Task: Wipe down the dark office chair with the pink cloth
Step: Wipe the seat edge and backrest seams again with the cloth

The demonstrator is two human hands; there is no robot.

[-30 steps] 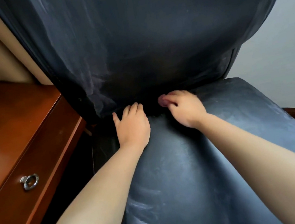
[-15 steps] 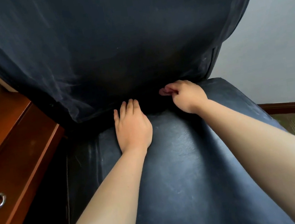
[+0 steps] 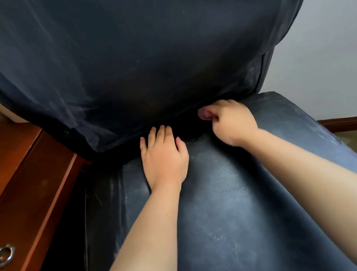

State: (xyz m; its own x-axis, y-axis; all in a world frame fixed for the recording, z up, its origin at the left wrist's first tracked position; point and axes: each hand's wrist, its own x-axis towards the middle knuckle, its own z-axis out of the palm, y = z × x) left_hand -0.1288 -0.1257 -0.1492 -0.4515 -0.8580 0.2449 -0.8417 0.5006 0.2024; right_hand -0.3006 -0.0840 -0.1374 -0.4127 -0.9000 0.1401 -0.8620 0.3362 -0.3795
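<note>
The right hand (image 3: 232, 123) is curled around the pink cloth (image 3: 204, 113), of which only a small bunched bit shows past the fingers, pressed into the crease where the dark office chair (image 3: 218, 210) seat meets its backrest; how much cloth sits inside the fist is hard to tell. The left hand (image 3: 163, 158) lies flat on the seat just beside it, fingers straight, tips at the crease. A wooden table (image 3: 14, 181) with a metal ring pull (image 3: 0, 256) stands to the left.

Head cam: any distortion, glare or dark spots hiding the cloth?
Head view: wide-angle bowing curves the backrest; soft sheen on the seat, no harsh glare; the crease between them is deep shadow; pink cloth shows only as a sliver in the right hand.
</note>
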